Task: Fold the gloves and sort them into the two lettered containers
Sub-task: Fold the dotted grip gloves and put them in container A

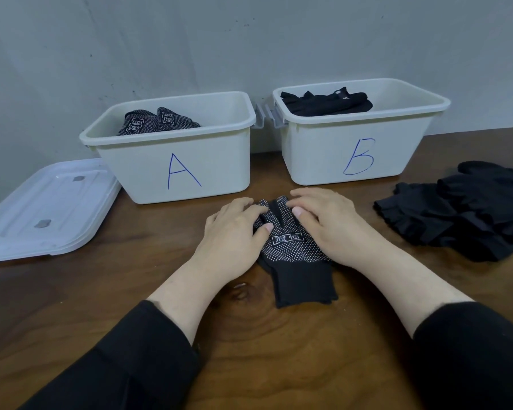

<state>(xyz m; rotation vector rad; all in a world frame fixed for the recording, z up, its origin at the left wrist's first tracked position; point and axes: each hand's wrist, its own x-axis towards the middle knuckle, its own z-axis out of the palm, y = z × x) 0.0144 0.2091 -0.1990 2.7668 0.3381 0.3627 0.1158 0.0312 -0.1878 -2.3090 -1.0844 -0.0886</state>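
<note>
A clear lid [46, 208] is lying flat on the wooden table [279, 350], just left of bin A [172, 149]. Bin A is standing at the back by the grey wall [190, 39], and dotted gloves [157, 121] are lying inside it, toward its left end. To the right of bin A and in front of it, the left hand [234, 232] is resting on the left edge of a dotted glove [290, 247], with its fingers lightly bent and its thumb pressing on the dotted side; it is not closing around the fabric. This glove is lying flat on the table, front-right of bin A, with its fingers pointing to the bins and its plain cuff pointing to the person. The right hand [332, 223] is pressing on the glove's right edge in the same way, fingers nearly straight. Bin B [359, 137] is standing just right of bin A, almost touching it, and plain black gloves [326, 103] are lying in its left part. Far to the right of bin A, beyond bin B, a pile [462, 211] of plain black gloves is waiting on the table.
</note>
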